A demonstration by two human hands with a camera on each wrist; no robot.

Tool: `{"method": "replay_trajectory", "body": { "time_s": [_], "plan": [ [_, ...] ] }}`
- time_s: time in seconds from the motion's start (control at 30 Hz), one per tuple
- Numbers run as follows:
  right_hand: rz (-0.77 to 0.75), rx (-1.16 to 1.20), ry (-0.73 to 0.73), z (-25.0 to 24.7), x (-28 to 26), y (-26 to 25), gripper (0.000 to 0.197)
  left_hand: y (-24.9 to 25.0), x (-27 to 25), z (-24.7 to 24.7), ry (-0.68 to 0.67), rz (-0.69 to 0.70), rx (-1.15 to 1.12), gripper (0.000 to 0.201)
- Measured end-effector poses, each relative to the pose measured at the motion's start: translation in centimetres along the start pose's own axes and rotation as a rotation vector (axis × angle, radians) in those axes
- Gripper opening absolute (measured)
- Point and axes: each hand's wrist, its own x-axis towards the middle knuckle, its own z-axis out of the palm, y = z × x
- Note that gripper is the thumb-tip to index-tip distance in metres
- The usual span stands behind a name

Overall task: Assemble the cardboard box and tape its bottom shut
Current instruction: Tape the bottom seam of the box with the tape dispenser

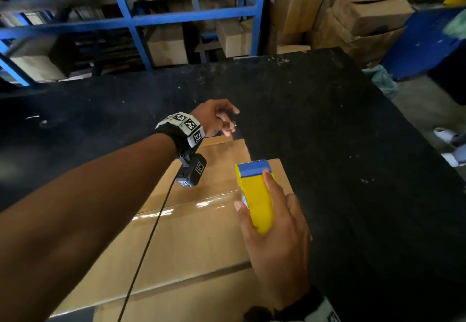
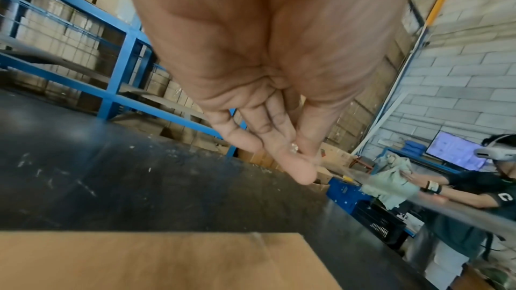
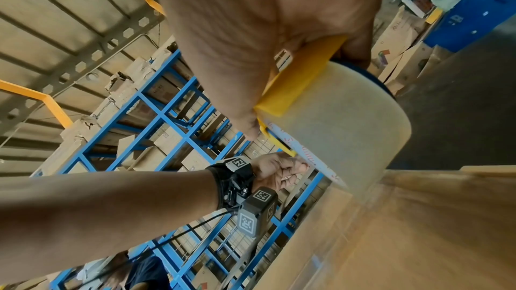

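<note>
A flat-topped cardboard box point(image 1: 196, 233) lies on the black table point(image 1: 340, 132), with a strip of clear tape point(image 1: 186, 207) shining across its seam. My right hand point(image 1: 274, 241) grips a yellow tape dispenser point(image 1: 254, 195) with a blue cutter head, held over the box's right part. The clear tape roll point(image 3: 343, 118) sits low against the cardboard point(image 3: 405, 239) in the right wrist view. My left hand point(image 1: 219, 120) hovers beyond the box's far edge, thumb and fingers pinching the free tape end point(image 1: 235, 132). The left wrist view shows these fingers point(image 2: 279, 140) pressed together above the box point(image 2: 139, 259).
Blue metal shelving point(image 1: 131, 22) with cartons stands behind the table. Stacked cardboard boxes point(image 1: 365, 11) fill the back right. Another person point(image 2: 474, 195) holding a cloth stands off the table's right side, near a blue crate point(image 2: 346, 191).
</note>
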Motion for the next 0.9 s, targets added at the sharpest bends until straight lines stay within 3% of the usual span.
{"method": "replay_trajectory", "body": {
  "time_s": [0.5, 0.73, 0.83, 0.9],
  "plan": [
    [0.086, -0.072, -0.102, 3.3, 3.9, 1.2, 0.07, -4.1, 5.7, 2.9, -0.021, -0.028, 0.059, 0.04],
    [0.108, -0.105, -0.153, 3.6, 3.9, 1.7, 0.071, -4.6, 6.1, 4.2, -0.109, -0.134, 0.288, 0.044],
    [0.118, -0.117, -0.154, 3.7, 3.8, 1.7, 0.071, -4.4, 6.1, 4.2, -0.067, -0.135, 0.353, 0.05],
    [0.122, -0.108, -0.152, 3.6, 3.8, 1.7, 0.071, -4.4, 5.9, 4.1, -0.055, -0.114, 0.304, 0.038]
  ]
}}
